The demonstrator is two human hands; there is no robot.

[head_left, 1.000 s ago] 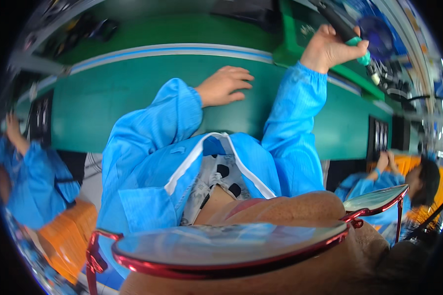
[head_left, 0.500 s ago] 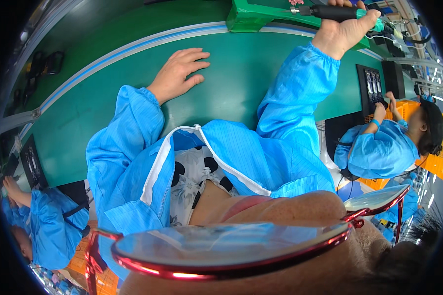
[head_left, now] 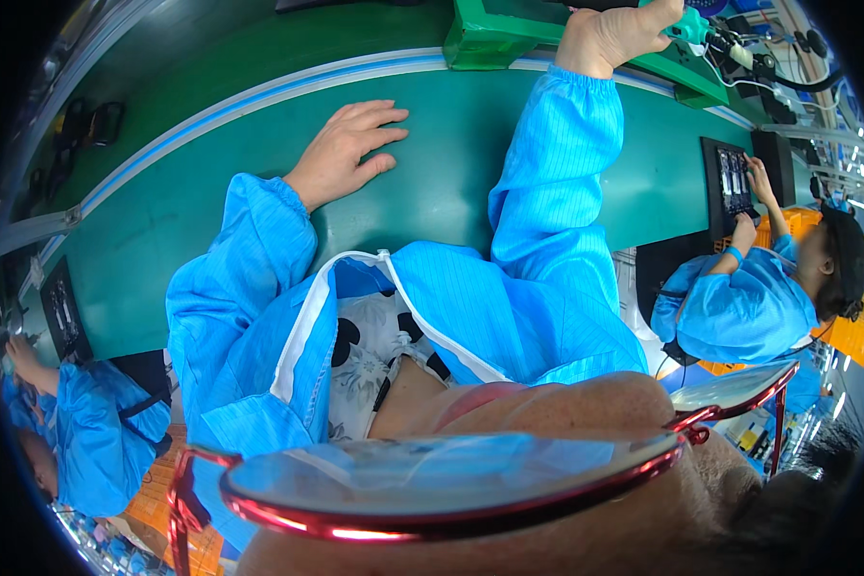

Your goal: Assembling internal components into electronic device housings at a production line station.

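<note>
My left hand [head_left: 348, 154] hovers over or rests on the green table mat [head_left: 442, 134], fingers stretched and slightly apart, holding nothing. At the far edge, my right hand [head_left: 612, 38] is wrapped round an electric screwdriver [head_left: 689, 26]. Only the screwdriver's teal rear end and its cord show clearly; the black front part is mostly cut off by the upper rim, so its tip is hidden. Just below and beside that hand is a green raised stand [head_left: 490, 40].
A pale rail with a blue stripe [head_left: 259, 98] runs along the table's far side. To the right, a co-worker in blue [head_left: 739, 298] reaches to a black tray [head_left: 725, 178]. At far left sits another co-worker [head_left: 101, 432] near a dark tray [head_left: 64, 307]. Cables [head_left: 749, 82] hang upper right.
My right hand has moved left and farther up with the screwdriver, whose front has left the picture. My left hand has barely moved. The right co-worker's hand has reached up the tray.
</note>
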